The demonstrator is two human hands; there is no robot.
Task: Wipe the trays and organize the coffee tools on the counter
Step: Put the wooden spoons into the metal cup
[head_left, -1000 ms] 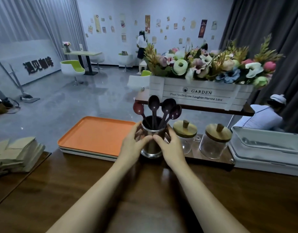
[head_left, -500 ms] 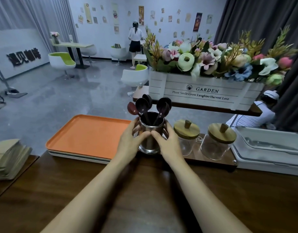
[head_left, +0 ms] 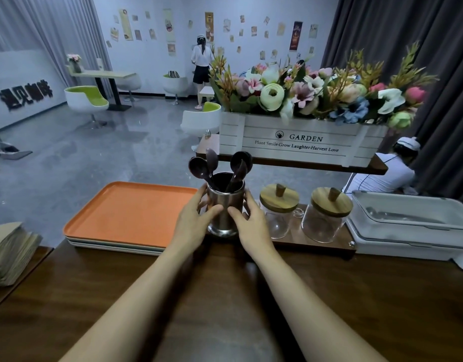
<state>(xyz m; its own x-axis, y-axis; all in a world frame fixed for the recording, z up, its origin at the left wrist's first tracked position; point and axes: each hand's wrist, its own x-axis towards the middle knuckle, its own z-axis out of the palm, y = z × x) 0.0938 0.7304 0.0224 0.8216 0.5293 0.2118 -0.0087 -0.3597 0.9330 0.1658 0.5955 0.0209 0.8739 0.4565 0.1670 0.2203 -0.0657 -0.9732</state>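
Steel gleams between both hands: the spoon cup is upright at the far edge of the worktop, at the left end of a wooden base board. It sits between the orange tray and the first glass jar. The left hand wraps it from the left and the right hand from the right, with thumbs on the near wall and fingers curled round the far side, so each hand is clamped on the cup. Two hands probably serve to keep it level, since the dark spoons stand bowl-up and lean outward, which makes the load top-heavy and quick to tip or rattle. Whether its foot rests on the board or hangs just above it I cannot tell. The spot suits a tidy row, with the cup, that jar and a second glass jar lined up along the board, both jars closed with wooden lids. The orange tray tops a stack of paler trays at the far left edge, just beside the cup and not touching it. To me this looks like the organizing part of the task, with the cup being squared into line. A white flower box on a shelf overhangs the spoons closely, so lifting straight up could knock them. A white lidded bin sits at the far right edge.
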